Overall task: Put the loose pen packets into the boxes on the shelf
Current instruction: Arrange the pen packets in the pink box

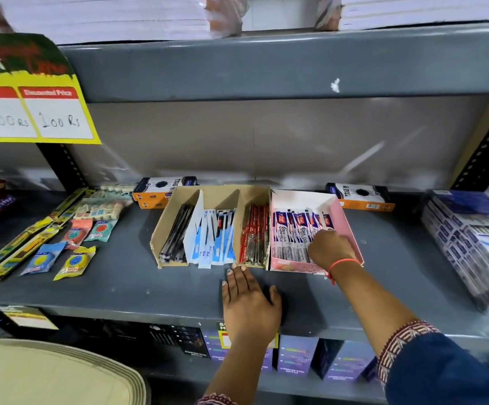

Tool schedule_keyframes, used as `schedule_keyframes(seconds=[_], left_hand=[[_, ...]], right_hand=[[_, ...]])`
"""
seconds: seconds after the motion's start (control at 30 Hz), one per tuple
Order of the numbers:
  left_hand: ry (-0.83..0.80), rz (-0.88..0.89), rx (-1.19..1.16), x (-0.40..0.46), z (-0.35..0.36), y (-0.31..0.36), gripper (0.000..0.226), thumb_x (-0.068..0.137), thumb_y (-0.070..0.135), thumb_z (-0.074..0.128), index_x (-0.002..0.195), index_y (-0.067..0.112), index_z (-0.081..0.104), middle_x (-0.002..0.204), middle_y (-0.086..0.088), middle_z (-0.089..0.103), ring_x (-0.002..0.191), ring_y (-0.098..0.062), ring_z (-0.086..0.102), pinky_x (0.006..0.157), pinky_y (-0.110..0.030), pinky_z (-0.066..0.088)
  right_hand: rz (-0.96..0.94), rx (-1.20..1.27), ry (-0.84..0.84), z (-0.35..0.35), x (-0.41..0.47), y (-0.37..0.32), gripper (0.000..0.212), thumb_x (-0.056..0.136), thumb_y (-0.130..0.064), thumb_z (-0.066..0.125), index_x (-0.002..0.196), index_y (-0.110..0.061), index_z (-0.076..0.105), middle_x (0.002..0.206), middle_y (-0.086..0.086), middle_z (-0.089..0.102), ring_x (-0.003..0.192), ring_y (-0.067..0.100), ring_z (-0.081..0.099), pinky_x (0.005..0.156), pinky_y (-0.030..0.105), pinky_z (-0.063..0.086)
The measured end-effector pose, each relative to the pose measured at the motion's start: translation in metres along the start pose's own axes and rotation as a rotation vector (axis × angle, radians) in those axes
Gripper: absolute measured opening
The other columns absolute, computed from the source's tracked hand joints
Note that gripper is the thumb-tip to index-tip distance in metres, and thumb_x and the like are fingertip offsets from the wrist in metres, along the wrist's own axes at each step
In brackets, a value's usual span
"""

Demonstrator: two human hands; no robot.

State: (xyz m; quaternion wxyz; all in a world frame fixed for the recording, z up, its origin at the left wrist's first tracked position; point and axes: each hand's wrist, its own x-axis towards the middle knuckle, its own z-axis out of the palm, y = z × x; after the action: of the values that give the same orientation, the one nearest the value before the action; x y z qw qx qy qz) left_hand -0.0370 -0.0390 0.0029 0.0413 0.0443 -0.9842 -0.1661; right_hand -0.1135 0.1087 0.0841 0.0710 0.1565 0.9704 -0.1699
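A brown cardboard box (180, 197) with three compartments stands on the grey shelf (114, 285): black pen packets (176, 238) left, blue and white packets (217, 238) middle, red packets (255, 232) right. Beside it a pink box (347, 220) holds several white and blue pen packets (291, 235). My right hand (329, 248) reaches into the pink box, fingers down on the packets; whether it grips one is hidden. My left hand (249, 302) lies flat and open on the shelf, fingertips at the brown box's front edge.
Orange and black pen cartons (161, 190) (360, 197) stand behind the boxes. Loose toy and stationery packs (73, 244) lie at the left. A stack of blue and white boxes (471, 241) fills the right side. A yellow price sign (32, 112) hangs at upper left.
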Motion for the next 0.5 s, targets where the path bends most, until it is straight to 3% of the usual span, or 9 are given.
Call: schedule_keyframes(seconds=[0.23,0.33,0.5], left_hand=[[-0.006,-0.007,-0.021,-0.001,-0.003,0.000,0.076,0.092,0.047,0.026,0.145,-0.001,0.000,0.157,-0.020,0.006,0.145,-0.030,0.003,0.117,-0.038,-0.002],[-0.029,-0.001,-0.019,-0.002,-0.005,0.001,0.076,0.093,0.046,0.026,0.145,-0.002,-0.001,0.156,-0.021,0.005,0.145,-0.031,0.002,0.118,-0.038,-0.003],[-0.043,0.058,-0.056,-0.003,-0.012,-0.013,0.070,0.096,0.043,0.027,0.146,0.001,0.001,0.157,-0.017,0.008,0.145,-0.027,0.006,0.118,-0.035,0.000]], right_hand=[[-0.017,-0.008,0.117,-0.002,-0.009,-0.003,0.032,0.090,-0.013,0.041,0.111,0.000,0.061,0.116,0.022,0.063,0.109,0.035,0.059,0.089,0.037,0.047],[-0.094,0.034,0.239,-0.005,-0.021,-0.012,0.030,0.088,-0.010,0.042,0.111,0.000,0.059,0.111,0.023,0.064,0.104,0.036,0.061,0.088,0.039,0.052],[-0.279,0.240,0.385,-0.005,-0.049,-0.047,0.034,0.089,-0.010,0.046,0.121,-0.005,0.054,0.122,0.021,0.054,0.112,0.036,0.053,0.091,0.037,0.043]])
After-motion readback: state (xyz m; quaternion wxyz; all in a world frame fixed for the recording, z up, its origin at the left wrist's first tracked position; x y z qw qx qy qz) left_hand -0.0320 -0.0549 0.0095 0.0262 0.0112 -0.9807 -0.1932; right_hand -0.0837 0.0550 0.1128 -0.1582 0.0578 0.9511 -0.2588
